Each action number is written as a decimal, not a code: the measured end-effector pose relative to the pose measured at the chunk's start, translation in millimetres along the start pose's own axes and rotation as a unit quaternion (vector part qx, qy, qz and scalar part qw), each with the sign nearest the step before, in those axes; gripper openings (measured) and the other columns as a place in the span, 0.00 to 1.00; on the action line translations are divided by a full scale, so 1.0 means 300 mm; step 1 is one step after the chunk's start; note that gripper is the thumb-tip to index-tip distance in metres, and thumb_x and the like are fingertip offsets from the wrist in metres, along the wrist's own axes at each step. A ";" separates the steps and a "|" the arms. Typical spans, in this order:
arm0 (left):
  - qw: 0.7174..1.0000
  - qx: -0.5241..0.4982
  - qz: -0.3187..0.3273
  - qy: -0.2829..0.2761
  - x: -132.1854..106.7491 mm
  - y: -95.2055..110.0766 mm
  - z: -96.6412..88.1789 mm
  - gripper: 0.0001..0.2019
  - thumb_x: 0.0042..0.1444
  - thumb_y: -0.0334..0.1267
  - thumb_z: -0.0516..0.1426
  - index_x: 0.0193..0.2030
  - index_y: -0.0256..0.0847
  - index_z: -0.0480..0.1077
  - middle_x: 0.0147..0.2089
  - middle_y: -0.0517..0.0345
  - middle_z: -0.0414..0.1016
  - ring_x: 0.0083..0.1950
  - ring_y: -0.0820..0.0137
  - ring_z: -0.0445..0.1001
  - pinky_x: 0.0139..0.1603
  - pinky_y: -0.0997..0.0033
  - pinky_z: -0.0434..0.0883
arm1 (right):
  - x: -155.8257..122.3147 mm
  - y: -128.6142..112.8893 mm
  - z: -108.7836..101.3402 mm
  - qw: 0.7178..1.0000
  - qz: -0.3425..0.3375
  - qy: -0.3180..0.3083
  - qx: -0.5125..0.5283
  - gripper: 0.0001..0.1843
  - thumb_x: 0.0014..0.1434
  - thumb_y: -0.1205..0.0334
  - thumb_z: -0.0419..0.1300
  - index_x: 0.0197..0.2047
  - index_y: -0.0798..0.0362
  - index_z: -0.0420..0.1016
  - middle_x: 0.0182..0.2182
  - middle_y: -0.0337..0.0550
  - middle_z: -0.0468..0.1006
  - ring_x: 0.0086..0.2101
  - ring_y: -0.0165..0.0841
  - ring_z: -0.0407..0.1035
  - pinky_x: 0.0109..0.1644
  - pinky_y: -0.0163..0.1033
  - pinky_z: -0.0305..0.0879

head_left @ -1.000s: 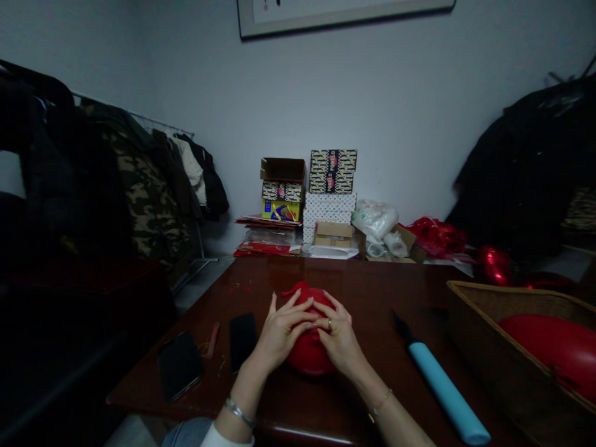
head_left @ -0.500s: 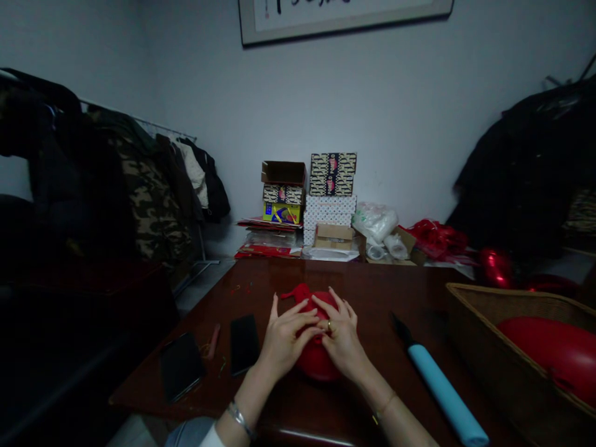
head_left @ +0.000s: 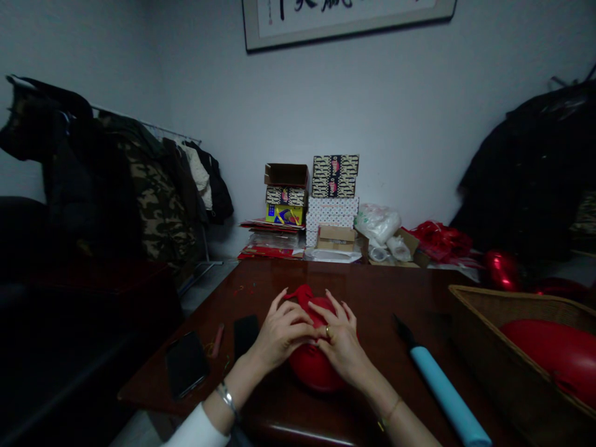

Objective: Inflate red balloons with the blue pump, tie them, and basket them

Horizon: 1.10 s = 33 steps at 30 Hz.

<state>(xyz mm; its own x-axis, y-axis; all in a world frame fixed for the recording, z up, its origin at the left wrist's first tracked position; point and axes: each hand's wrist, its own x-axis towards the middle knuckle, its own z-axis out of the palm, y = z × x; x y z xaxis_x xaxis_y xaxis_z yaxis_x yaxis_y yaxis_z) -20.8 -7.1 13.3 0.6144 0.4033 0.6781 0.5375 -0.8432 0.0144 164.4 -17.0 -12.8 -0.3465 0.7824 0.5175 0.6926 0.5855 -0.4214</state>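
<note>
A red balloon lies on the dark wooden table in front of me, its loose red end pointing away. My left hand lies over its left top, fingers spread and pressed on it. My right hand, with a ring, covers its right top, fingers also spread; the fingertips of both hands meet in the middle. Both hands press on the balloon and grip nothing.
A blue hand pump lies to the right, beside a wicker basket holding a red balloon. Two dark phones and a pink stick lie to the left. Stacked boxes stand behind the table; coats hang at left.
The camera has tilted and shifted a little. Both hands have slid slightly toward me along the balloon, still pressed on it.
</note>
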 end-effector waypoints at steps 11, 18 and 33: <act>0.982 0.049 0.093 -0.155 0.066 0.030 -0.070 0.08 0.60 0.36 0.54 0.45 0.49 0.70 0.42 0.60 0.72 0.52 0.68 0.66 0.67 0.49 0.44 | -0.007 -0.013 -0.029 0.999 -0.030 -0.038 0.017 0.07 0.55 0.60 0.59 0.31 0.39 0.78 0.60 0.29 0.63 0.65 0.40 0.35 0.63 0.60 0.30; 0.983 -0.097 -0.031 -0.150 0.065 0.054 -0.098 0.05 0.62 0.35 0.51 0.39 0.41 0.67 0.40 0.54 0.70 0.46 0.68 0.67 0.50 0.67 0.66 | -0.024 -0.005 -0.042 0.997 -0.014 -0.042 0.065 0.10 0.57 0.61 0.57 0.30 0.38 0.79 0.59 0.29 0.65 0.65 0.40 0.36 0.62 0.63 0.32; 0.986 -0.096 -0.069 -0.116 -0.036 0.074 -0.016 0.15 0.53 0.33 0.53 0.17 0.39 0.57 0.25 0.58 0.63 0.37 0.68 0.63 0.43 0.66 0.62 | -0.052 0.049 -0.021 0.980 0.048 0.040 0.190 0.07 0.56 0.52 0.59 0.34 0.38 0.80 0.54 0.37 0.71 0.62 0.40 0.48 0.62 0.59 0.45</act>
<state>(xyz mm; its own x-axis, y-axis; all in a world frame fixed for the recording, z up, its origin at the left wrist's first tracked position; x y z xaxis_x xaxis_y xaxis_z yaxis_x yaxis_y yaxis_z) -18.3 -31.9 9.8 0.6706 0.5701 0.4746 0.5197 -0.8176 0.2478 184.1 -22.0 -22.3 -0.2308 0.8270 0.5127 0.4294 0.5594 -0.7090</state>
